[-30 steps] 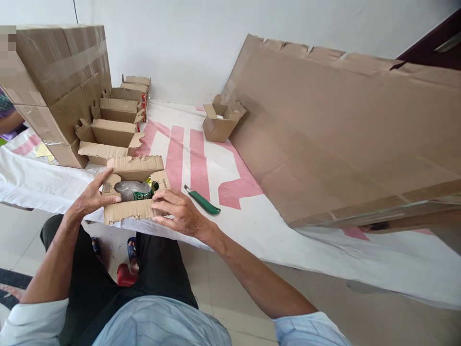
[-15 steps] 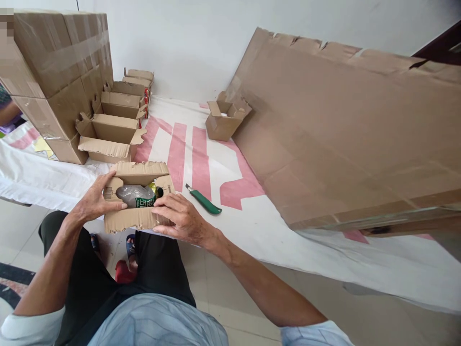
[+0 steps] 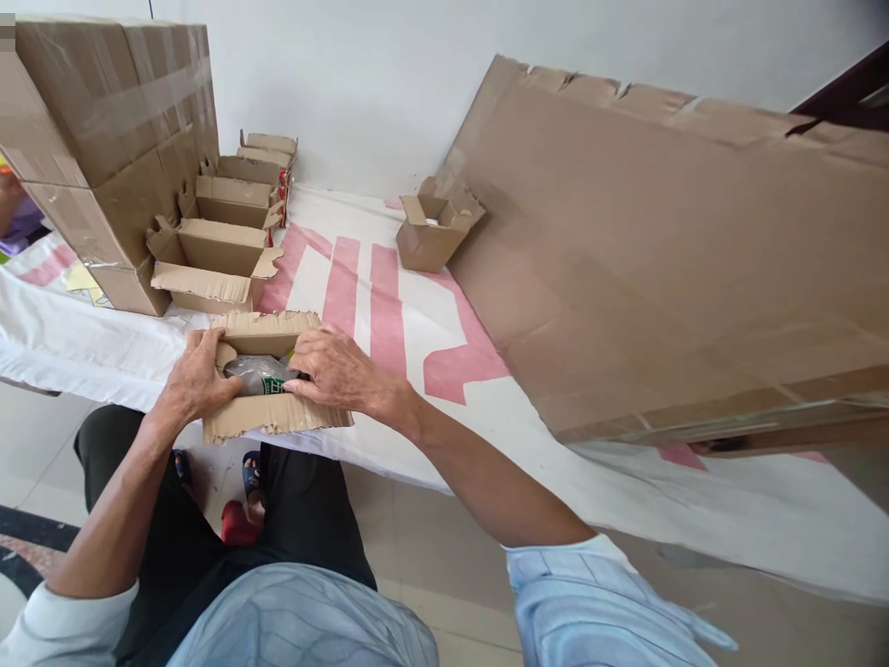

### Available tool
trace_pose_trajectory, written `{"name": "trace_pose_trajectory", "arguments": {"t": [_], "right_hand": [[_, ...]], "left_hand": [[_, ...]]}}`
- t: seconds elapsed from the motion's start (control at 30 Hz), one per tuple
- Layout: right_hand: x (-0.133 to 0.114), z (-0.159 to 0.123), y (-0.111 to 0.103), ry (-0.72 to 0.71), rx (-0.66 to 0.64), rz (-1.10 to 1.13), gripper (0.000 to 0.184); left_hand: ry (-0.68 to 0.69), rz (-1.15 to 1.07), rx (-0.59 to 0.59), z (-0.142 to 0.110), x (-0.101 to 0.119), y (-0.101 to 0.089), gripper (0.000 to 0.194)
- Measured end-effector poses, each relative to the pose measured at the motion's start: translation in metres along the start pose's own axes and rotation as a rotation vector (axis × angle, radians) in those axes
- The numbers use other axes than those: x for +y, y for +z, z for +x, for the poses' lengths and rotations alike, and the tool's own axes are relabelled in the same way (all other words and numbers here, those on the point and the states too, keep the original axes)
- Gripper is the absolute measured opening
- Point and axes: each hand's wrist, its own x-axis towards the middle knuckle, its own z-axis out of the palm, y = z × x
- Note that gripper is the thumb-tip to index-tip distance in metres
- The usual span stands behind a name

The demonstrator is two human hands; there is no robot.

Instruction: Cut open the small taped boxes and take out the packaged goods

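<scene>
A small open cardboard box [image 3: 274,417] sits at the table's front edge, its long flaps folded outward. Inside lies a clear plastic-wrapped item [image 3: 251,369] with a green label; what it is I cannot make out. My left hand [image 3: 198,378] grips the box's left end, thumb over the end flap and fingers on the outside. At the right end, my right hand [image 3: 337,371] is closed over the end flap, fingers curled at the opening, and covers part of the wrapped item. The green cutter seen earlier is hidden behind my right arm.
Open cardboard boxes [image 3: 219,255] stand in a row at left beside a stack of taped cartons [image 3: 131,167]. Another small box [image 3: 427,243] stands against a large leaning cardboard sheet [image 3: 659,269]. A person's arm [image 3: 10,199] shows at far left.
My right hand has moved up and over the box's right end flap, and its forearm now covers the cutter. My left hand has shifted slightly, with its fingers further over the left end.
</scene>
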Motion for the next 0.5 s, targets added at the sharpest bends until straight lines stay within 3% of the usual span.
{"name": "trace_pose_trajectory", "arguments": {"t": [0.2, 0.3, 0.5], "right_hand": [[0.012, -0.027, -0.015, 0.132, 0.046, -0.176, 0.018], [0.019, -0.037, -0.010, 0.166, 0.002, -0.166, 0.013], [0.021, -0.032, -0.001, 0.177, -0.039, -0.120, 0.009]], "left_hand": [[0.039, -0.039, 0.052, 0.000, -0.004, 0.002, 0.076], [0.016, -0.002, 0.019, 0.001, -0.003, 0.004, 0.082], [-0.028, 0.032, 0.038, 0.008, 0.002, 0.008, 0.071]]}}
